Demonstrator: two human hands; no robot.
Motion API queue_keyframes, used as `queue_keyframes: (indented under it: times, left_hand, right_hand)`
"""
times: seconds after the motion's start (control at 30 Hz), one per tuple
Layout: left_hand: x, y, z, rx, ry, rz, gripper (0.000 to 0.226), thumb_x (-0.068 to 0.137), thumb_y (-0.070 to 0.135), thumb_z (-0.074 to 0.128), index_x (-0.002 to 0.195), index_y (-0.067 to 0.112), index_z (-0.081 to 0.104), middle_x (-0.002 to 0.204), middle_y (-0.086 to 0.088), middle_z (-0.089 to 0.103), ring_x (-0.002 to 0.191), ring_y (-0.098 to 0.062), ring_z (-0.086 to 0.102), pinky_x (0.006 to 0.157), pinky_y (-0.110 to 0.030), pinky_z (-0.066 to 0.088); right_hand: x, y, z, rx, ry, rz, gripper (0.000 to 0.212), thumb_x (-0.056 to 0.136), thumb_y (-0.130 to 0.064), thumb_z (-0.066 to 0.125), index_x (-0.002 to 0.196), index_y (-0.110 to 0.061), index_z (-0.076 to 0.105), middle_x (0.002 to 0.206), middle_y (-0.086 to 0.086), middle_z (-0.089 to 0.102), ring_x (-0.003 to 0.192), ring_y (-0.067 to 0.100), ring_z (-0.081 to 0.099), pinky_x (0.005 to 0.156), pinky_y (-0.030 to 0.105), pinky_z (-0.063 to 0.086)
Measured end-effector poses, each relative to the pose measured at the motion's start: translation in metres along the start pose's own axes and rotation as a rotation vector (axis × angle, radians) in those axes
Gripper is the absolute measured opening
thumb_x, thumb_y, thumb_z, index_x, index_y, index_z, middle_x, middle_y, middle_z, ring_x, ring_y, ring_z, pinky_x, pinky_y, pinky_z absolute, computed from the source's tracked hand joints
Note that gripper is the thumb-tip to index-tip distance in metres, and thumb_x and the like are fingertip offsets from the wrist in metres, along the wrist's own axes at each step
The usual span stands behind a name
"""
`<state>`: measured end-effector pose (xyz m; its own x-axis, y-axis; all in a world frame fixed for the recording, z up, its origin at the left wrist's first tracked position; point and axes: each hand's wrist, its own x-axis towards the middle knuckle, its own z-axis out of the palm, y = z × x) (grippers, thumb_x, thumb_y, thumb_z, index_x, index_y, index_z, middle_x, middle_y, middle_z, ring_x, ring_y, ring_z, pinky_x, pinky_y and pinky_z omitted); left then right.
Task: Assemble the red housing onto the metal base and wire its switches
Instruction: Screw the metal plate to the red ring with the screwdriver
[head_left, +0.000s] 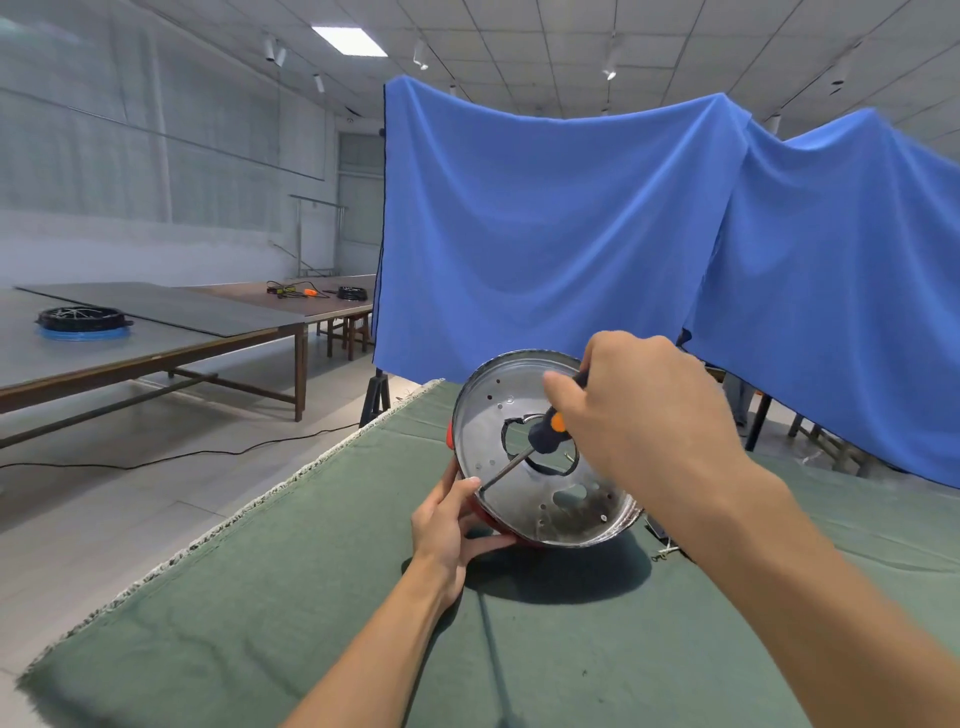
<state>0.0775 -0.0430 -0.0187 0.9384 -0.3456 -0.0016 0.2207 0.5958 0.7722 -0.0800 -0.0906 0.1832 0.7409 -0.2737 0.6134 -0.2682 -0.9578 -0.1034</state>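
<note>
our left hand (451, 525) gripping round perforated metal base (540, 452) rim over red housing (485, 519), right hand (644, 415) clasping screwdriver (540, 439), green felt cloth (311, 597)

Open cloth near you, blocked behind and at centre.

The green table cloth (311, 597) lies bare in front of and to the left of your 2 arms, so you can pass a hand there. At centre the tilted metal base (524, 467), your left hand (449, 519) on its rim and your right hand (639, 415) with the screwdriver (540, 439) fill the way. The blue drape (571, 234) closes off the far edge.
</note>
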Motion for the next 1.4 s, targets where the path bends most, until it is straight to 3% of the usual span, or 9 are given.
queue_keyframes:
  times: [0.1,0.27,0.5,0.63,0.87,0.97,1.2,1.3,1.4]
  left_hand:
    - [0.001,0.0,-0.001,-0.013,0.001,-0.004,0.038,0.089,0.013,0.058,0.125,0.024,0.06,0.1,-0.018,0.072,0.086,-0.031,0.071,0.063,-0.051,0.057]
    - [0.003,0.002,-0.001,-0.039,0.036,-0.021,0.04,0.088,0.011,0.058,0.125,0.026,0.06,0.103,-0.017,0.07,0.09,-0.032,0.068,0.063,-0.051,0.057]
    - [0.001,0.0,-0.001,-0.008,0.031,0.001,0.04,0.087,0.007,0.057,0.123,0.023,0.061,0.094,-0.017,0.072,0.084,-0.033,0.068,0.06,-0.05,0.057]
    - [0.002,0.001,0.0,-0.019,0.039,0.001,0.04,0.087,0.007,0.057,0.124,0.022,0.061,0.092,-0.018,0.071,0.08,-0.034,0.067,0.06,-0.051,0.057]
    - [0.0,0.003,0.001,0.009,0.035,0.009,0.042,0.087,0.007,0.058,0.125,0.025,0.061,0.103,-0.019,0.071,0.093,-0.038,0.067,0.064,-0.055,0.057]
    - [-0.001,0.002,0.002,0.0,0.055,0.004,0.041,0.087,0.009,0.059,0.125,0.026,0.061,0.107,-0.019,0.07,0.097,-0.038,0.066,0.065,-0.056,0.057]
    - [-0.003,0.003,0.004,-0.014,0.076,-0.004,0.035,0.087,0.016,0.063,0.118,0.032,0.062,0.111,-0.018,0.068,0.088,-0.033,0.065,0.064,-0.055,0.057]
    - [-0.004,0.002,0.004,0.016,0.081,0.0,0.023,0.086,0.019,0.065,0.105,0.032,0.066,0.101,-0.017,0.071,0.083,-0.033,0.068,0.058,-0.049,0.057]
    - [-0.005,0.0,0.005,0.053,0.09,-0.004,0.012,0.086,0.024,0.064,0.097,0.025,0.068,0.089,-0.018,0.071,0.077,-0.032,0.069,0.055,-0.046,0.057]
  right_hand:
    - [0.0,0.0,0.001,-0.08,0.036,-0.011,0.037,0.091,-0.046,0.047,0.07,-0.017,0.039,0.06,-0.001,0.039,0.05,0.015,0.032,0.046,0.027,0.018]
    - [-0.005,0.005,0.007,0.088,-0.041,-0.06,0.028,0.088,-0.043,0.053,0.096,-0.018,0.046,0.08,0.0,0.057,0.075,0.027,0.054,0.058,0.033,0.035]
    - [0.011,0.009,0.003,-0.054,0.073,0.013,0.035,0.092,-0.044,0.046,0.082,-0.012,0.059,0.06,0.0,0.04,0.059,0.025,0.04,0.056,0.031,0.03]
    - [0.003,0.009,0.004,0.057,-0.052,-0.021,0.039,0.082,-0.057,0.054,0.084,-0.018,0.055,0.073,-0.001,0.057,0.071,0.023,0.055,0.052,0.029,0.032]
    - [0.012,0.024,0.005,0.109,-0.037,0.131,0.028,0.075,-0.038,0.058,0.073,-0.01,0.064,0.063,0.005,0.064,0.068,0.026,0.061,0.053,0.026,0.04]
    - [0.014,0.032,0.013,0.234,-0.004,0.21,0.027,0.069,-0.038,0.061,0.069,-0.012,0.066,0.062,0.005,0.067,0.07,0.024,0.066,0.062,0.029,0.049]
    - [0.021,0.068,0.01,0.511,0.321,0.305,0.034,0.064,-0.044,0.055,0.057,-0.012,0.063,0.042,-0.003,0.06,0.05,0.017,0.057,0.051,0.03,0.049]
    - [0.015,0.082,0.027,0.794,0.295,0.399,0.031,0.079,-0.039,0.063,0.064,-0.013,0.066,0.047,-0.001,0.065,0.029,0.01,0.046,0.035,0.017,0.036]
    - [0.006,0.094,0.05,1.255,0.191,0.701,0.022,0.085,-0.027,0.064,0.071,-0.011,0.067,0.056,0.009,0.068,0.032,0.011,0.049,0.033,0.016,0.037]
